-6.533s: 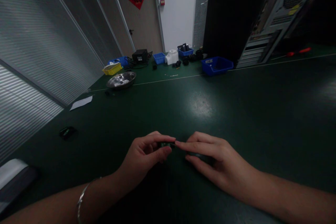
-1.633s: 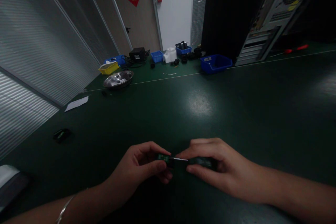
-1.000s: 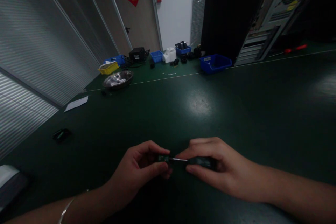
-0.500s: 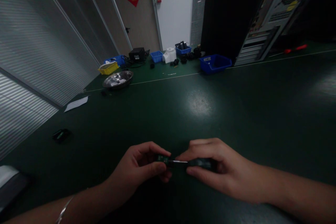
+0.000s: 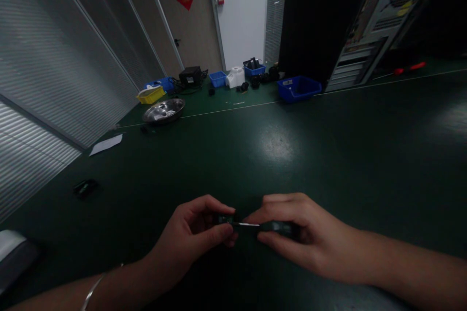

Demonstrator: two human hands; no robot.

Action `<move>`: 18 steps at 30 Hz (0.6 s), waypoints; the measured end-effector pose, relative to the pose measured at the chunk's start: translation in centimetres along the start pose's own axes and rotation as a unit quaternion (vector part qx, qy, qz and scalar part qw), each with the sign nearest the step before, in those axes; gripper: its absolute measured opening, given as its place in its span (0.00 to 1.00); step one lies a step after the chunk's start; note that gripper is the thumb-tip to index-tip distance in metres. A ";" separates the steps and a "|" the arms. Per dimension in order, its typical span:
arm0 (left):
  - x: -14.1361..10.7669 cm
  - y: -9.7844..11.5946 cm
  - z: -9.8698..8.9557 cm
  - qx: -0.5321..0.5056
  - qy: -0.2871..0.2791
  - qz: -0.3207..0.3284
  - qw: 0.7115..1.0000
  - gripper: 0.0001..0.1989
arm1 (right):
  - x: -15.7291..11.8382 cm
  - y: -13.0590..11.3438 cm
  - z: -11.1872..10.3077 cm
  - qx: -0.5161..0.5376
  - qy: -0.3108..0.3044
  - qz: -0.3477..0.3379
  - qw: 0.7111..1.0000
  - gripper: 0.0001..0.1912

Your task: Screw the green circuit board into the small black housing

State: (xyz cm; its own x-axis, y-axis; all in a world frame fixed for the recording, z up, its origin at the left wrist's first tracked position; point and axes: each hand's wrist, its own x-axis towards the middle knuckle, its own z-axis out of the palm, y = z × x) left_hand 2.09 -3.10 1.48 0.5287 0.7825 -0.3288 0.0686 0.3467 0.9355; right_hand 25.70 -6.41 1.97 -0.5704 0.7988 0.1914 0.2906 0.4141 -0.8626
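Note:
Between the thumb and fingers of my left hand (image 5: 197, 233) is a small green circuit board (image 5: 225, 219), partly covered by the fingertips. My right hand (image 5: 302, 233) is closed around the dark handle of a screwdriver (image 5: 279, 227), its index finger stretched along the thin metal shaft. The shaft points left, and its tip meets the board's right end; the exact contact point is too dark to make out. Both hands are low over the green table (image 5: 204, 165).
A small black part (image 5: 85, 187) and a white paper (image 5: 106, 144) lie at the left. Farther back stand a metal bowl (image 5: 164, 111), a yellow tray (image 5: 151, 95), a blue bin (image 5: 299, 88) and an open computer case (image 5: 328, 24). A red-handled tool (image 5: 410, 68) lies far right.
The hands stay almost in place. My left hand and the board have shifted very slightly, and the screwdriver remains against the board.

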 end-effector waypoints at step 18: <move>0.4 -0.1 -0.5 -0.020 -0.038 -0.013 0.999 0.10 | 0.3 -0.2 -0.2 0.007 -0.005 -0.001 1.000 0.10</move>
State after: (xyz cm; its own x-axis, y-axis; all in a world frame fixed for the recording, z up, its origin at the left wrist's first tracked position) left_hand 1.83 -2.58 1.20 0.5902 0.7316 -0.3413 0.0503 0.3886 0.9200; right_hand 25.65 -6.17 2.32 -0.5789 0.7935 0.1876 0.2784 0.4087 -0.8692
